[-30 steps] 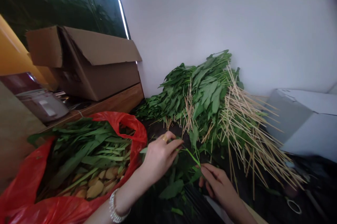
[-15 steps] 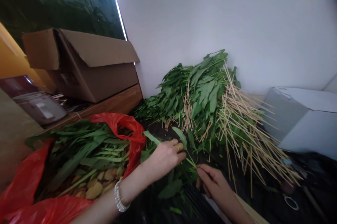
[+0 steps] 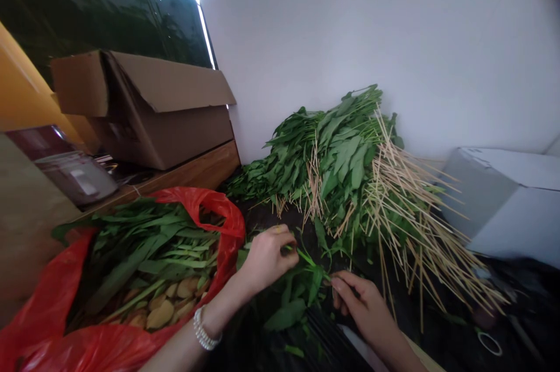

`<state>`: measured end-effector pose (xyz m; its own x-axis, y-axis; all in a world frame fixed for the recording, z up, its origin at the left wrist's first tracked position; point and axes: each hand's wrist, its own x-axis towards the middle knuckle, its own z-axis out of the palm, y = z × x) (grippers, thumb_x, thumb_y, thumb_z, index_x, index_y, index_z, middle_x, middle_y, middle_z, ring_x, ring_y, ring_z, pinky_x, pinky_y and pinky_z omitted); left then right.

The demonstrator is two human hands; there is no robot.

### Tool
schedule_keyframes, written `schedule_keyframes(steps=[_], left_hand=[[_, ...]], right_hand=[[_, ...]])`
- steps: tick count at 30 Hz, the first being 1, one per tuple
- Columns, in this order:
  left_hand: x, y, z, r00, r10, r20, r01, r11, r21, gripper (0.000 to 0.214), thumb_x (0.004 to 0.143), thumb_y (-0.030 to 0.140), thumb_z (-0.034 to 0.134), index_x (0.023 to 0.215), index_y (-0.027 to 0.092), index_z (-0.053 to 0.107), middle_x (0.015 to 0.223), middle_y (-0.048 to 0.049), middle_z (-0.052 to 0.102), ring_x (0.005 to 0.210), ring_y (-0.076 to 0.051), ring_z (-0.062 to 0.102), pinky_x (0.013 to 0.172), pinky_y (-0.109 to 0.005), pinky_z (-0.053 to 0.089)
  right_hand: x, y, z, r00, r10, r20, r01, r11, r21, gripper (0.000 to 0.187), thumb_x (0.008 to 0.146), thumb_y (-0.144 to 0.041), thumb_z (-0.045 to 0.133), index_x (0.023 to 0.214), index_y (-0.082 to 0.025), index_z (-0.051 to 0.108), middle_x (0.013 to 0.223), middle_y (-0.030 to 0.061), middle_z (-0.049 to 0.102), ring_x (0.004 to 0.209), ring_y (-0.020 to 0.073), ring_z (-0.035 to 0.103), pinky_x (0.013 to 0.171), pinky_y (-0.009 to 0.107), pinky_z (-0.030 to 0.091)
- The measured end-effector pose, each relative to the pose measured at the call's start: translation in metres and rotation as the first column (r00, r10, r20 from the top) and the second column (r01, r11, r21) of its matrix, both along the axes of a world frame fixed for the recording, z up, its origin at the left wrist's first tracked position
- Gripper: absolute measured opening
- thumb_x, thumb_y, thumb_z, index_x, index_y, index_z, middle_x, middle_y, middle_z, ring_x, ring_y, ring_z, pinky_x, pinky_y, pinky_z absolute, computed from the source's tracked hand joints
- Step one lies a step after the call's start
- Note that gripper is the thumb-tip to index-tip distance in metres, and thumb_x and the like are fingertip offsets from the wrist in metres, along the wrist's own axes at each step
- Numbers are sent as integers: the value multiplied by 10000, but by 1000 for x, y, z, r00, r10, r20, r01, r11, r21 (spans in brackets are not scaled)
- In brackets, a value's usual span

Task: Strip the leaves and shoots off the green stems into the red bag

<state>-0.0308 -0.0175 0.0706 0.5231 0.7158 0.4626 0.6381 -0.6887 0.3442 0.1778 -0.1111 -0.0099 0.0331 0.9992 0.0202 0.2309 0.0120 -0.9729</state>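
My left hand (image 3: 266, 258) is closed around a green leafy stem (image 3: 308, 258), and a pearl bracelet (image 3: 205, 328) circles that wrist. My right hand (image 3: 361, 302) pinches the far end of the same stem between its fingertips. Loose green leaves (image 3: 286, 313) lie below both hands. Behind them rises a large pile of leafy greens (image 3: 345, 168), with many thin wooden skewers (image 3: 415, 232) fanning out through it. To my left, a red plastic bag (image 3: 223, 226) holds long leaves (image 3: 144, 244) over tan lumps (image 3: 160, 313).
A brown cardboard box (image 3: 170, 127) with open flaps stands on a wooden ledge (image 3: 192, 171) at the back left. A glass container (image 3: 74, 174) sits near it. A white box (image 3: 503, 203) stands at the right, and a small white ring (image 3: 489, 344) lies on the dark surface.
The raised leaves at my left hand have dropped out of sight, and that hand has turned and closed over the stem. My right hand has shifted slightly right.
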Motion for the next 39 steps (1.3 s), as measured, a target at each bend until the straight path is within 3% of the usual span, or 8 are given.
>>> schedule_keyframes(steps=[2,5,10,14,19,22,29,39], left_hand=[[-9,9,6,957,138,255,-116,988,-99,113,736,139,508,679,173,599,710,-6,580,719,-154,542,679,-256,412],[-27,20,21,752,292,591,-147,948,-281,157,810,271,482,693,183,538,651,23,511,648,-132,487,610,-227,386],[-35,19,36,547,332,769,293,784,-547,314,851,477,492,730,197,417,622,48,432,521,-87,386,467,-186,310],[-23,8,28,554,288,781,462,673,-577,343,864,517,509,787,202,397,578,86,348,438,-56,269,410,-162,212],[-2,-12,12,886,47,461,186,874,-448,204,852,361,612,820,179,525,684,44,504,611,-91,461,574,-195,375],[6,-17,1,991,-51,120,80,964,-254,91,898,248,550,885,186,615,834,-2,634,786,-143,580,730,-245,435],[8,-15,-9,875,-68,-479,130,987,98,194,901,206,544,1063,241,645,873,-20,631,785,-177,622,642,-247,450],[10,-17,-7,816,-105,-569,234,959,158,59,846,216,570,826,162,583,821,-33,611,748,-197,589,626,-271,433]], right_hand=[[5,1,2,1000,-17,-12,17,999,-28,470,813,-636,503,716,-196,636,524,-25,556,473,123,495,472,230,364],[10,2,8,997,-70,-37,69,997,-43,461,795,-639,528,659,-205,601,535,-24,555,483,124,489,471,233,358],[9,3,8,997,-59,-58,58,998,-29,439,810,-605,538,671,-197,619,557,-16,574,503,125,508,499,235,383],[8,3,-1,998,-61,-10,61,998,-18,445,825,-590,532,880,-177,689,591,-6,600,539,144,536,508,239,402],[6,0,-3,982,-126,139,116,990,75,423,864,-540,501,952,-192,724,645,21,645,589,170,576,544,256,430],[3,-3,1,969,-151,197,119,979,168,349,883,-481,508,939,-217,731,738,43,692,684,194,629,616,264,463],[2,-3,2,947,-141,288,40,942,332,287,934,-380,461,951,-238,710,836,39,704,749,186,647,699,275,489],[5,0,-5,913,-229,337,65,899,433,224,919,-358,510,1028,-236,664,983,47,705,916,199,646,771,287,489]])
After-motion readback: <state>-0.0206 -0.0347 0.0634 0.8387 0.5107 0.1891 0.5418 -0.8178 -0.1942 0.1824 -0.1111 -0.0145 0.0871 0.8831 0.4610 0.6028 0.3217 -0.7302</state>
